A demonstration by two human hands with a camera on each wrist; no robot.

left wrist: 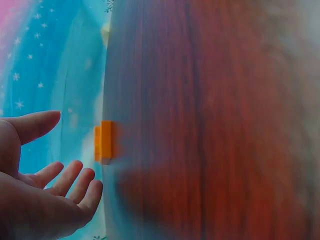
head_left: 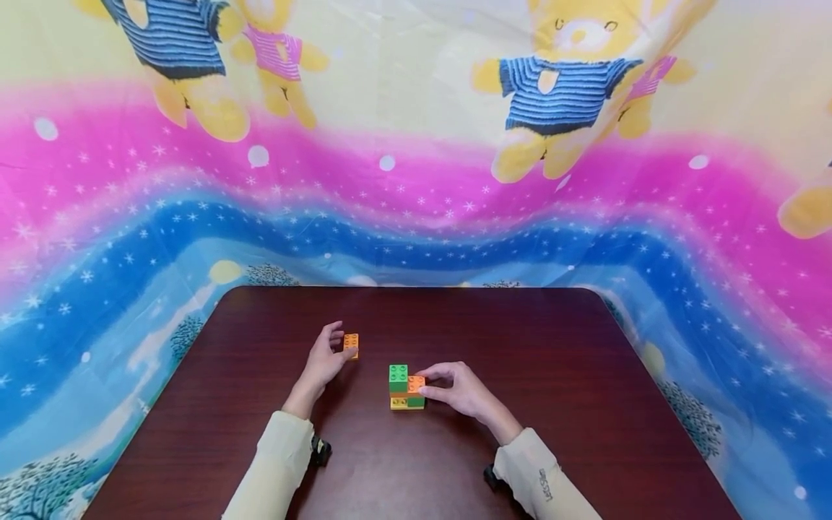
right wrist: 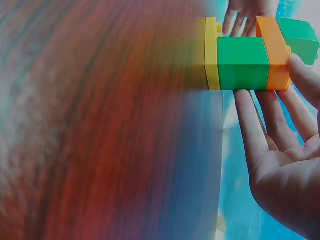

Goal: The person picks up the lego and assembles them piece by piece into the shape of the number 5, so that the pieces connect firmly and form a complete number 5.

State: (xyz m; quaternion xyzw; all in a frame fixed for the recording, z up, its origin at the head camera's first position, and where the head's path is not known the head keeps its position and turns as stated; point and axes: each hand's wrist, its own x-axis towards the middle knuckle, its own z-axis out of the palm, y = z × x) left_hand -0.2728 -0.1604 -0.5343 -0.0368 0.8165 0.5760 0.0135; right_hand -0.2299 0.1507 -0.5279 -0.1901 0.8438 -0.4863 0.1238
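A small stack of toy building bricks stands on the table, with a thin yellow brick (right wrist: 211, 54) at its base. Over that sits a green brick (right wrist: 243, 64), then a flat orange brick (head_left: 416, 383), with another green brick (head_left: 399, 373) on top at the left. My right hand (head_left: 463, 392) holds the stack's right side at the orange brick, thumb on the near side and fingers opposite. Farther back and left, a separate orange brick (head_left: 351, 341) lies by my left hand (head_left: 323, 359). The left wrist view shows those fingers spread and relaxed beside that brick.
The dark reddish-brown table (head_left: 546, 339) has rounded far corners. A patterned cloth (head_left: 416, 188) with bears and snowflakes hangs around its back and sides. Dark wrist devices (head_left: 321, 451) sit under both cream sleeves (head_left: 278, 462).
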